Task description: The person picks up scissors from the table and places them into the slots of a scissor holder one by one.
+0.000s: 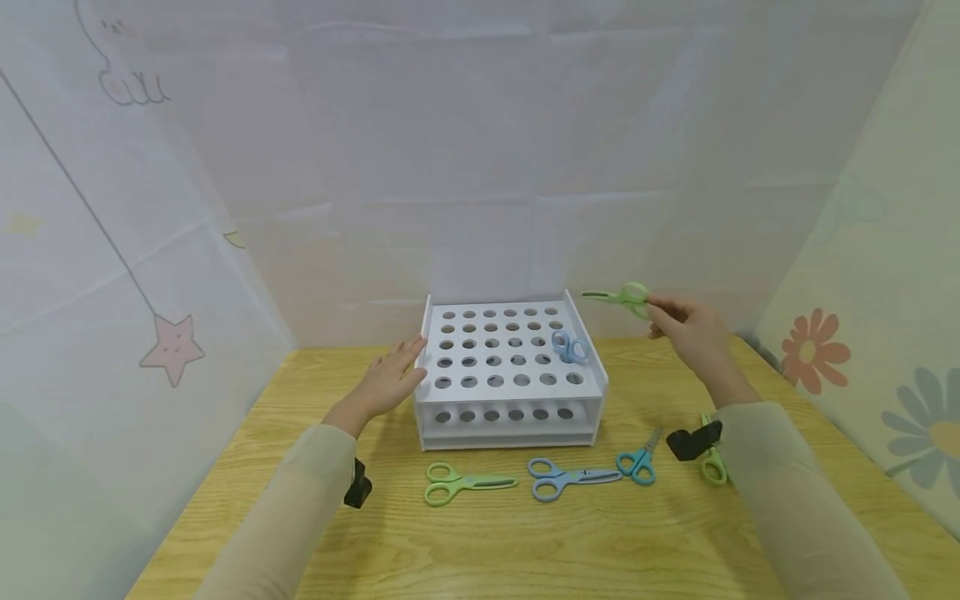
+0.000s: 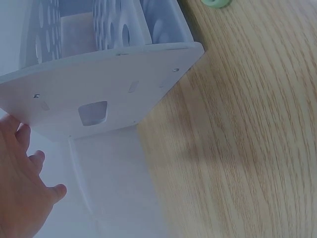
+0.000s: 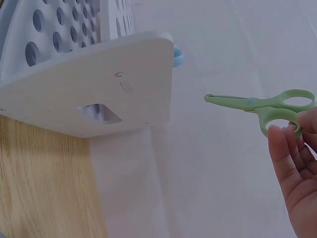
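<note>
My right hand pinches a pair of green scissors by one handle loop, raised beyond the right side of the white rack. In the right wrist view the scissors have closed blades pointing toward the rack. My left hand rests at the rack's left side, fingers extended; the left wrist view shows the fingertips right at the side panel. The rack's top is a board of round holes in rows. A pair of light blue scissors stands in a hole near the right edge, handles up.
In front of the rack lie green scissors, blue scissors and small teal scissors. Another green pair is partly hidden by the right sleeve. Cloth walls enclose the wooden table.
</note>
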{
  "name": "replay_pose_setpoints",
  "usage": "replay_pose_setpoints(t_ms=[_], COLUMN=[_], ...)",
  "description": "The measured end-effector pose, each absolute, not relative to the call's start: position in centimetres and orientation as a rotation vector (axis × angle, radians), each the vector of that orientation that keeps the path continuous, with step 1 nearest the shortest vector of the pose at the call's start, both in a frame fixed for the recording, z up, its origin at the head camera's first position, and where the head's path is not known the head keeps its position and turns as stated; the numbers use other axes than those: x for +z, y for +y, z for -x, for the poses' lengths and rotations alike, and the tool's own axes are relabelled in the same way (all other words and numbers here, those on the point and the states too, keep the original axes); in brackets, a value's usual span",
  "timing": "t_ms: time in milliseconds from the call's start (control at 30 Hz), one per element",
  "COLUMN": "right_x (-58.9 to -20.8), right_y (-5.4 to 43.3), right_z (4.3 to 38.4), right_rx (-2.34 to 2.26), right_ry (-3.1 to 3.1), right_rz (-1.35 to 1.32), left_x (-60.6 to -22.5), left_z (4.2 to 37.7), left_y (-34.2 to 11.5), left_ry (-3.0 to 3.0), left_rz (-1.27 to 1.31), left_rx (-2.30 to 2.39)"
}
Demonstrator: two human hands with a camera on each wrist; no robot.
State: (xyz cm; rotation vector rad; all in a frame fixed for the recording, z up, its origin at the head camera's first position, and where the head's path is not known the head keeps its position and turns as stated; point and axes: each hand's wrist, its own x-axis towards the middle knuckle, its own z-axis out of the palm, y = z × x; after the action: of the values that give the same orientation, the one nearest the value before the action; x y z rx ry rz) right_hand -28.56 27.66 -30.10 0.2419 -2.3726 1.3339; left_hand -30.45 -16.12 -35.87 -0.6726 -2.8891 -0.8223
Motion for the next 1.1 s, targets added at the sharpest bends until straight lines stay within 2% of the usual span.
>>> replay_pose_setpoints(t_ms=[1100], right_x=[-28.0], right_y=[23.1], right_z=[28.9], right_rx=[1.363], right_ry=[-2.37], right_rz=[-0.414], left_x=[-35.7], left_z=[30.3], left_y=[-16.1], left_ry=[-2.896], left_rz=[0.672], left_rx=[-0.836])
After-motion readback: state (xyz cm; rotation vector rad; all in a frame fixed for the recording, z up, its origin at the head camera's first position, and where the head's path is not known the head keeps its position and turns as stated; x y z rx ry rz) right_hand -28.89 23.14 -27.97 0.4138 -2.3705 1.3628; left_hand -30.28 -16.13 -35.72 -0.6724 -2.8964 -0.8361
